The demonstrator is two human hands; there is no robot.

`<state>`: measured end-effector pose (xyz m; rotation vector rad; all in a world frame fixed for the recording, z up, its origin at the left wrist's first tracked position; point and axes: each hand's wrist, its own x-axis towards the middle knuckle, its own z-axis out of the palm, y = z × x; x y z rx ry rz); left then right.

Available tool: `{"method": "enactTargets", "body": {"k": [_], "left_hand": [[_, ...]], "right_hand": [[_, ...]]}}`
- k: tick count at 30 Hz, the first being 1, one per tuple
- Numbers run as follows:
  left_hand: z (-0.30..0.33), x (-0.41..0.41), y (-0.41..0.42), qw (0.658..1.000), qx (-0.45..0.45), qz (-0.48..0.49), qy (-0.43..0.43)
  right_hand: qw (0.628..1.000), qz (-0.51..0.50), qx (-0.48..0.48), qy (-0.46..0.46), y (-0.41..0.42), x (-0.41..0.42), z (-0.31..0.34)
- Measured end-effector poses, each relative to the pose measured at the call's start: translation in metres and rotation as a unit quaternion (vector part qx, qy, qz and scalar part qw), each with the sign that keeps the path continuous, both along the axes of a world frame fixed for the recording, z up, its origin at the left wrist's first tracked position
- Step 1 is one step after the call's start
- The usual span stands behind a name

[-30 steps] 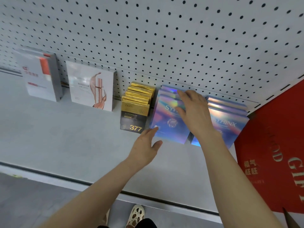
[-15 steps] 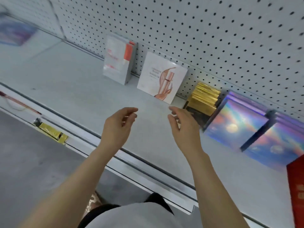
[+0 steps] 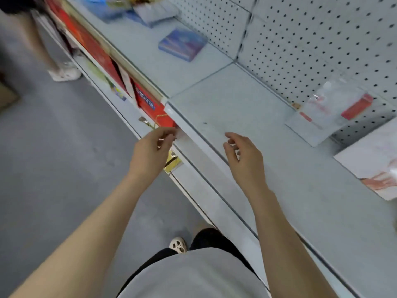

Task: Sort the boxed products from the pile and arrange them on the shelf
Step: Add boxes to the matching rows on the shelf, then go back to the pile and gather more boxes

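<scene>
Both hands are empty. My left hand [image 3: 151,150] hangs off the front lip of the shelf [image 3: 232,108] with its fingers loosely curled round nothing; my right hand [image 3: 245,155] hovers over the bare shelf just inside the lip, fingers slack and half bent, also holding nothing.

The next box I judge worth fetching is the blue box [image 3: 182,44], lying flat on the neighbouring shelf section, up and to the left of both hands and well apart from them. Its long axis runs slantwise, roughly along the shelf front. Beyond it, at the top edge, sits the pile [image 3: 137,7], blurred, so I cannot tell its boxes apart.

The left hand lies on the side toward the blue box, but it is off the shelf; the right is already over the surface. Neither is close, so I judge the reach calls for a step left first. Two pale boxes [image 3: 328,114] stand to the right by the pegboard.
</scene>
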<state>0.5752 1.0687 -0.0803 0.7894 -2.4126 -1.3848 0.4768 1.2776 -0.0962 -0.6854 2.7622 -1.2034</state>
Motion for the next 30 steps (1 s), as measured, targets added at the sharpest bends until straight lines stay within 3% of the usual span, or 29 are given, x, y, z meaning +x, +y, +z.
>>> {"method": "enactTargets", "body": {"k": [6, 15, 26, 30], "left_hand": [[0.000, -0.036, -0.120, 0.998, -0.017, 0.057, -0.011], [0.009, -0.147, -0.285, 0.996, -0.077, 0.034, -0.024], [0.005, -0.284, -0.470, 0.984, -0.159, -0.078, -0.022], [-0.001, -0.334, -0.541, 0.970, -0.199, -0.138, -0.018]], "right_hand": [[0.999, 0.034, 0.013, 0.017, -0.122, -0.065, 0.003], [1.000, -0.001, 0.009, 0.009, -0.282, -0.210, 0.012], [0.992, -0.061, 0.096, -0.062, -0.467, -0.366, 0.022], [0.977, -0.152, 0.077, -0.128, -0.531, -0.402, 0.010]]}}
